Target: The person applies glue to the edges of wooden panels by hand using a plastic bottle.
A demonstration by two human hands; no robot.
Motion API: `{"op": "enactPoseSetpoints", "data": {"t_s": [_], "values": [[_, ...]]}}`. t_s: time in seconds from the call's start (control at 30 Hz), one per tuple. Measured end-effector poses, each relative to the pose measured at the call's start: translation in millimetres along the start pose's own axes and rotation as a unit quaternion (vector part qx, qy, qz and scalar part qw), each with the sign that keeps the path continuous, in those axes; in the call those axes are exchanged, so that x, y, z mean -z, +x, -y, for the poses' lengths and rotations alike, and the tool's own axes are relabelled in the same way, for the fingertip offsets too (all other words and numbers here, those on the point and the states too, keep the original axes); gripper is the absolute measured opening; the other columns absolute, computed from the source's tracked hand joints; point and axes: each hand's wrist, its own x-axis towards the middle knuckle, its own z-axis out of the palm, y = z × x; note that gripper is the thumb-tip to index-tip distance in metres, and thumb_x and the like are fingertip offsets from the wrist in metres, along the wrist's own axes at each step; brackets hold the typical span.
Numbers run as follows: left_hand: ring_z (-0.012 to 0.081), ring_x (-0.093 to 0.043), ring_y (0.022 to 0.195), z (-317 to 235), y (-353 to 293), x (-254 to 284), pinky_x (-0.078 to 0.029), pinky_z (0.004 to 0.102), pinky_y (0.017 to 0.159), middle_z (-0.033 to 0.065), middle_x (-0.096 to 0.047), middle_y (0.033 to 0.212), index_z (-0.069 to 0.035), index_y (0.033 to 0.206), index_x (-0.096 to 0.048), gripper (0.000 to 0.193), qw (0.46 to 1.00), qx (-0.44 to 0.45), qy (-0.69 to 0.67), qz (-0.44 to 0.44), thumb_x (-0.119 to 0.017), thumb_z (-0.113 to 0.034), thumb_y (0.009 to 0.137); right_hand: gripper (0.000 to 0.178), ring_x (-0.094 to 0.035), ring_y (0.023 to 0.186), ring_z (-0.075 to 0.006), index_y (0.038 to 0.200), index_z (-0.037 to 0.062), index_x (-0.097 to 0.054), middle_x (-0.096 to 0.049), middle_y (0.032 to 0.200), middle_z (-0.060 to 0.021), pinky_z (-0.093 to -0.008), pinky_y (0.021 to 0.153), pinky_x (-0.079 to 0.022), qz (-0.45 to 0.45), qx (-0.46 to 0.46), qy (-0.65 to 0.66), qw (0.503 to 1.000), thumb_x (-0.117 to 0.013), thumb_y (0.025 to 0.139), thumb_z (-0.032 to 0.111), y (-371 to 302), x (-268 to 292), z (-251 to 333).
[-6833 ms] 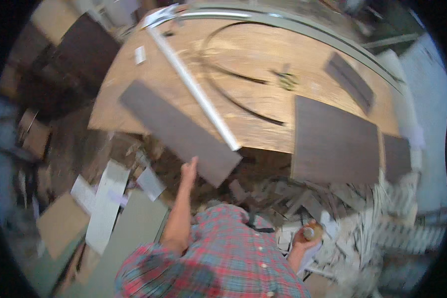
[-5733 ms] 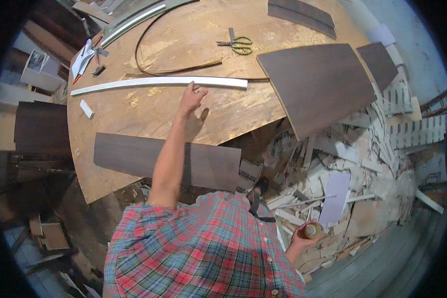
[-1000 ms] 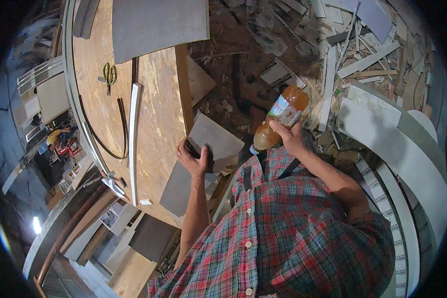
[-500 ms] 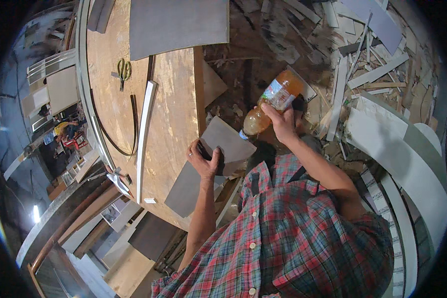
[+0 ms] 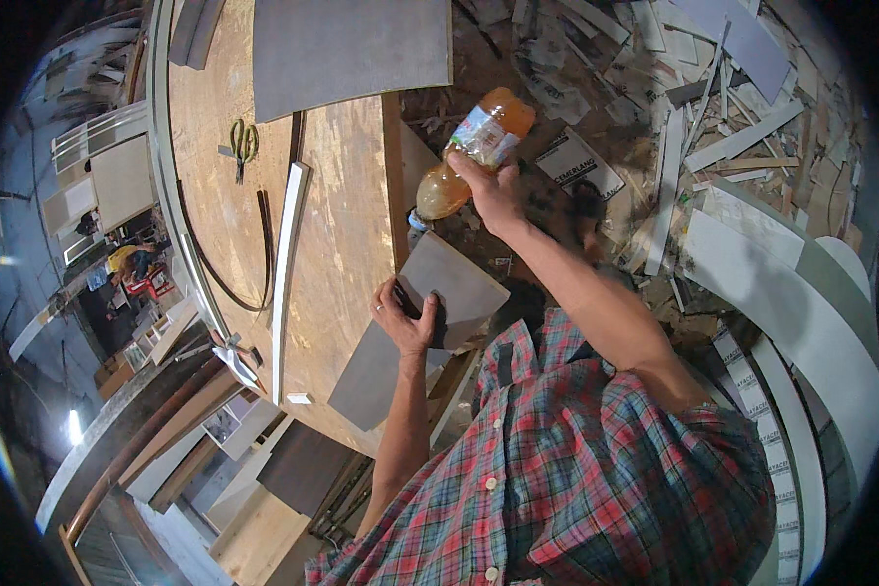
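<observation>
In my right hand is a clear plastic bottle with a label and orange-amber liquid. It is tilted, its bluish neck end low, close to the table edge and the upper corner of a small grey panel. My left hand grips that panel, thumb on its face and fingers at its left edge. A second grey panel lies partly beneath it on the table edge. Whether the bottle's mouth is capped, I cannot tell.
On the wooden table are scissors, a white strip, a thin dark curved strip and a large grey sheet. Offcuts litter the floor at right, near curved white panels. A person is far left.
My right hand has carried the bottle left and away from me, toward the table edge. My left hand and its panel have barely shifted.
</observation>
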Motion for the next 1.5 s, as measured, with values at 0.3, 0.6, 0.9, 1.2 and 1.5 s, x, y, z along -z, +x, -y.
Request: {"op": "enactPoseSetpoints", "data": {"t_s": [0.3, 0.6, 0.9, 1.2, 1.5], "values": [[0.0378, -0.047, 0.115, -1.7, 0.8, 1.5, -0.035, 0.0494, 0.101, 0.0192, -0.054, 0.120, -0.004, 0.126, -0.053, 0.074, 1.000, 0.006, 0.004, 0.004, -0.076, -0.050, 0.073, 0.037, -0.064, 0.091, -0.0126, 0.113, 0.0043, -0.058, -0.065, 0.103, -0.0029, -0.0313, 0.083, -0.051, -0.022, -0.043, -0.010, 0.999, -0.076, 0.082, 0.014, -14.6, 31.3, 5.8], [0.0377, -0.048, 0.116, -3.4, -0.3, 1.2, -0.035, 0.0487, 0.102, 0.0190, -0.054, 0.121, -0.003, 0.127, -0.053, 0.074, 1.000, 0.018, -0.003, 0.008, -0.077, -0.049, 0.073, 0.030, -0.065, 0.090, -0.0119, 0.106, 0.0046, -0.063, -0.068, 0.099, -0.0026, -0.0303, 0.082, -0.051, 0.040, -0.029, -0.025, 0.999, -0.077, 0.082, 0.015, -5.8, 22.8, 10.1], [0.0378, -0.047, 0.116, -0.2, -0.3, 0.2, -0.036, 0.0486, 0.102, 0.0192, -0.054, 0.121, -0.003, 0.127, -0.053, 0.074, 1.000, 0.014, -0.019, 0.007, -0.077, -0.048, 0.073, 0.033, -0.066, 0.091, -0.0131, 0.108, 0.0055, -0.061, -0.068, 0.101, -0.0025, -0.0312, 0.083, -0.052, 0.072, -0.067, -0.073, 0.992, -0.078, 0.081, 0.015, -17.4, 56.6, 19.2], [0.0389, -0.050, 0.112, -1.1, 2.9, 0.3, -0.040, 0.0487, 0.097, 0.0209, -0.055, 0.118, 0.001, 0.125, -0.053, 0.070, 1.000, -0.019, 0.006, 0.008, -0.075, -0.044, 0.076, 0.028, -0.063, 0.095, -0.0109, 0.110, 0.0065, -0.063, -0.067, 0.103, -0.0015, -0.0303, 0.085, -0.050, 0.099, -0.113, -0.126, 0.981, -0.073, 0.085, 0.015, -51.3, 115.1, 49.8], [0.0377, -0.050, 0.112, -3.2, 0.2, -0.7, -0.041, 0.0465, 0.096, 0.0200, -0.055, 0.117, 0.001, 0.126, -0.053, 0.071, 1.000, -0.009, -0.026, 0.003, -0.076, -0.046, 0.077, 0.036, -0.065, 0.094, -0.0146, 0.113, 0.0043, -0.061, -0.068, 0.104, -0.0042, -0.0312, 0.086, -0.051, 0.095, -0.134, -0.136, 0.977, -0.077, 0.082, 0.016, -86.4, 159.1, 65.1]]}}
